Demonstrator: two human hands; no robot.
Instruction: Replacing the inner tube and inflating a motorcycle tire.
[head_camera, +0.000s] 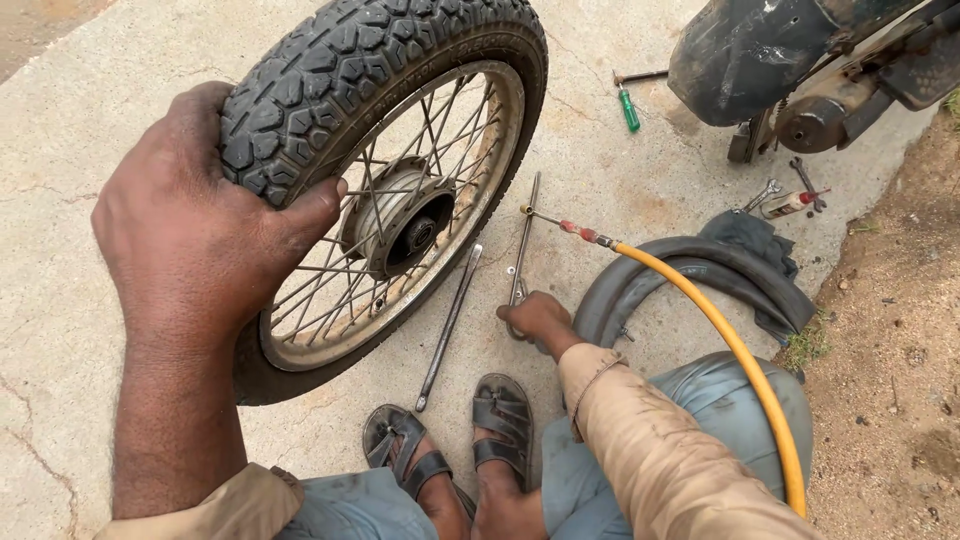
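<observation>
In the head view the left hand (195, 225) is closed over the knobby tread of the upright spoked wheel (385, 190) on the concrete floor (620, 180), while the right hand (535, 318), lower and well apart, wraps round a tyre lever (520, 255) lying beside the wheel.

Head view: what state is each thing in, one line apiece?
Wheel: upright, held by left hand.
Right hand: gripping a metal tool on the ground.
Tyre lever: lying loose on the concrete.
Inner tube: off the wheel, limp.
Screwdriver: lying loose.
</observation>
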